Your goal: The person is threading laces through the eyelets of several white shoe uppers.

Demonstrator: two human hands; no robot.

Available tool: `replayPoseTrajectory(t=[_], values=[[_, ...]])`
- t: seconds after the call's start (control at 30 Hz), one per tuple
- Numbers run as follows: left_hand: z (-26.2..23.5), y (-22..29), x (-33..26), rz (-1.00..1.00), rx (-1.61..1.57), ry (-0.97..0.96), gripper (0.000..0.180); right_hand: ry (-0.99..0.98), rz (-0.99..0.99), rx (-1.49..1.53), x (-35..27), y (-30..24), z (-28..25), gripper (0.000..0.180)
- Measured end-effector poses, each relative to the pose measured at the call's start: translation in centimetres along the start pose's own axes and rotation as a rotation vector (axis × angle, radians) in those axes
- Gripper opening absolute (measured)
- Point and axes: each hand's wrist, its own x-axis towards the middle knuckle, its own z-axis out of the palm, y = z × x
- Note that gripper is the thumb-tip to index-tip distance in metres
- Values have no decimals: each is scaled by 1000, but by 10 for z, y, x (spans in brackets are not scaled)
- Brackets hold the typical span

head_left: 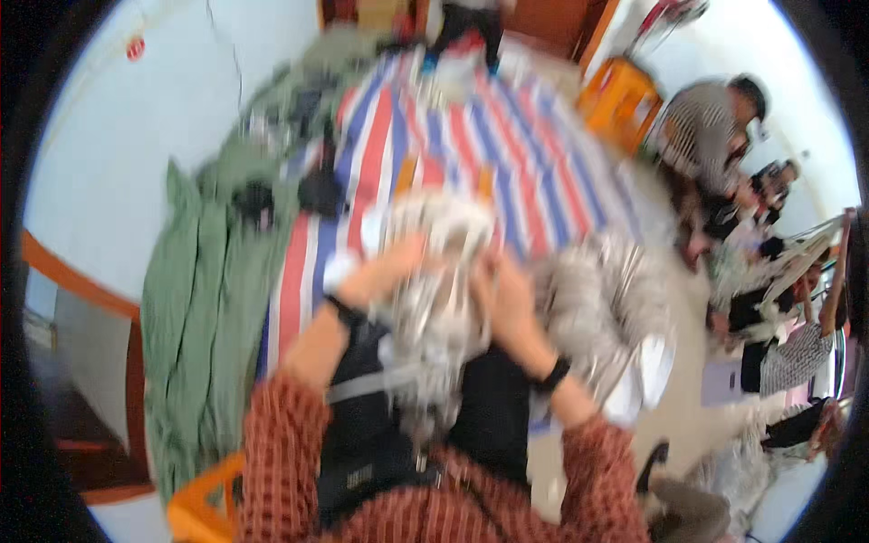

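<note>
In front of my lap lies a pale beige bundle [444, 222] with shiny clear plastic about it; motion blur hides its exact kind. My left hand [394, 267] rests on its left side, the fingers reaching inward and smeared. On the right side, my right hand [502, 290] has its fingers curled against the bundle's edge. Loose clear plastic [421, 376] hangs from the near end over my dark trousers. Two orange-yellow bars [406, 176] stick out from under the far end.
A striped red, white and blue sheet [371, 154] spreads ahead. Shiny wrapped rolls or stacks [584, 299] stand by my right arm. Green cloth [204, 299] is heaped along the left wall. An orange stool [620, 104] and several people are farther right.
</note>
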Motion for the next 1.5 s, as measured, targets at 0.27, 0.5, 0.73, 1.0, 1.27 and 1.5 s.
replayPoseTrajectory(t=[0.27,0.5,0.73,1.0,1.27,1.5], values=[[27,-9,-6,-482,-446,52,40,-95,-90,-65,-17,-3,-11,19],[10,-4,6,-283,-434,14,41,28,33,103,-1,-6,-6,17],[12,-6,8,-502,-607,62,46,62,-39,73,-7,5,5,22],[36,17,-1,-341,18,351,51,-106,4,277,-12,-25,0,30],[52,35,-7,25,618,399,17,45,312,548,-17,24,-17,22],[31,19,12,-227,744,250,13,-24,294,483,-35,0,-28,16]])
